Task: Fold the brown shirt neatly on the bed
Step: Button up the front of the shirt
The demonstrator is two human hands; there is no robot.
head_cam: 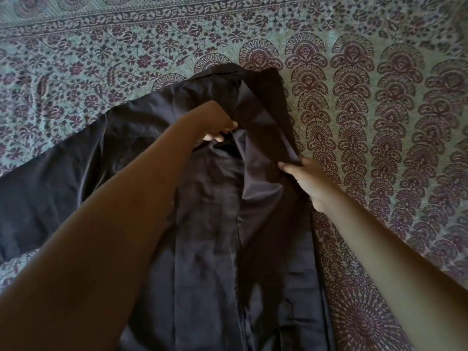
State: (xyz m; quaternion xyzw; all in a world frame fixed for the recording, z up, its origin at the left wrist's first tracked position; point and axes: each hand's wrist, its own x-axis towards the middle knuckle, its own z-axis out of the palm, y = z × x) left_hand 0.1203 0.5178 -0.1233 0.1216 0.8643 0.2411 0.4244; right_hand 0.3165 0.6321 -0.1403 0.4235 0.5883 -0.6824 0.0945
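The brown shirt (207,224) lies lengthwise on the bed (379,122), one sleeve stretched out to the left. The left hand (217,125) pinches cloth just below the collar, its grip clamped on it. The right hand (301,176) holds the shirt's right edge, folded inward, perhaps a sleeve, with fingers curled round it.

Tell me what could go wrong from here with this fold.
The left hand and right hand hold a loose, creased flap of the shirt; laid down like this it may trap wrinkles. One sleeve lies spread across the bedspread, so pulling may drag it askew.
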